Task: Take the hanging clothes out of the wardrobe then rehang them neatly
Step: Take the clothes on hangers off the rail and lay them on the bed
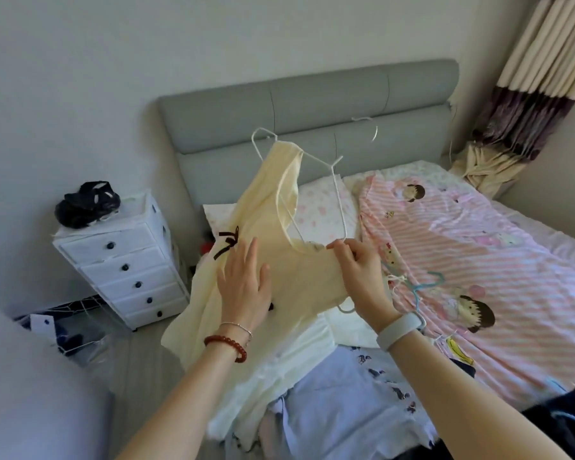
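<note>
A pale yellow top (273, 214) with a dark bow is held up over the bed, half threaded on a white wire hanger (337, 180) whose hook points toward the headboard. My left hand (243, 283) lies flat with straight fingers against the top's front, below the bow. At the neckline my right hand (359, 270) pinches the fabric edge together with the hanger's lower wire. Under the top lies a pile of other clothes (339, 393), white and light blue.
The bed (512, 267) carries a pink striped cartoon quilt with loose blue and white hangers (422, 283) on it. A white drawer unit (127, 267) with black shoes (85, 204) on top stands at the left. Grey headboard (312, 104) behind, curtain (538, 78) at right.
</note>
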### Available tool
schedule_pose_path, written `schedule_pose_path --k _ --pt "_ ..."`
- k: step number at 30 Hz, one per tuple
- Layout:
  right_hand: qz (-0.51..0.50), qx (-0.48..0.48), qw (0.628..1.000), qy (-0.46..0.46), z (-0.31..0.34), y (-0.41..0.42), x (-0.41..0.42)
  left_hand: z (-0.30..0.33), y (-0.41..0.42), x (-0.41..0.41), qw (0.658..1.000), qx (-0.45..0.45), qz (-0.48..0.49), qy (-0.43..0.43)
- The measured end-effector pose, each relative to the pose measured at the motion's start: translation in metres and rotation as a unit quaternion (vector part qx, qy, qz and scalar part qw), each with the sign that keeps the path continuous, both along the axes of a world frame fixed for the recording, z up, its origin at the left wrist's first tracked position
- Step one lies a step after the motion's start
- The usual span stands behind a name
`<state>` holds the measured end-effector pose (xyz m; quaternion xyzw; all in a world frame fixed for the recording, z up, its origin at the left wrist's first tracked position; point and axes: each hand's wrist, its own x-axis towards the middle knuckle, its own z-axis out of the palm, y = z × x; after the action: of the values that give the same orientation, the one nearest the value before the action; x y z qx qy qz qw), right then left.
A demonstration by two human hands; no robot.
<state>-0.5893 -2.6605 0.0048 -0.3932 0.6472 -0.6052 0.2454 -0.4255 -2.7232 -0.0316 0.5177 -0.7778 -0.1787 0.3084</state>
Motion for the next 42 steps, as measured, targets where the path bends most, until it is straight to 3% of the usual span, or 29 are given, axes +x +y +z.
schedule_pose_path --k 8,14,18,21,24,26,31,38,42 --pt "-0.142 0.219 0.961 0.089 -0.215 -0.065 -0.11 -0.173 -0.048 -0.064 0.963 0.193 -0.089 -0.164" --pt "-0.171 0.32 0.922 0.132 -0.315 -0.06 -0.17 -0.299 -0.058 -0.077 0.907 0.284 -0.118 -0.287" --pt "-0.098 0.444 0.868 0.198 -0.35 -0.055 -0.18 -0.343 -0.056 -0.085 0.886 0.284 -0.139 -0.339" --pt "0.054 0.509 0.804 0.303 -0.365 -0.042 -0.169 -0.358 -0.052 -0.088 0.874 0.304 -0.135 -0.356" --pt "0.156 0.533 0.762 0.332 -0.371 -0.035 -0.16 -0.354 -0.05 -0.087 0.877 0.3 -0.128 -0.353" --pt "0.142 0.533 0.766 0.33 -0.366 -0.032 -0.152 -0.346 -0.049 -0.084 0.886 0.294 -0.123 -0.337" --pt "0.122 0.479 0.813 0.308 -0.334 -0.01 -0.116 -0.311 -0.03 -0.079 0.899 0.303 -0.077 -0.307" --pt "0.131 0.408 0.848 0.312 -0.265 0.058 -0.064 -0.236 0.038 -0.043 0.927 0.191 -0.062 -0.316" --pt "0.158 0.351 0.865 0.322 -0.217 0.11 -0.013 -0.192 0.097 -0.006 0.956 0.122 -0.017 -0.267"
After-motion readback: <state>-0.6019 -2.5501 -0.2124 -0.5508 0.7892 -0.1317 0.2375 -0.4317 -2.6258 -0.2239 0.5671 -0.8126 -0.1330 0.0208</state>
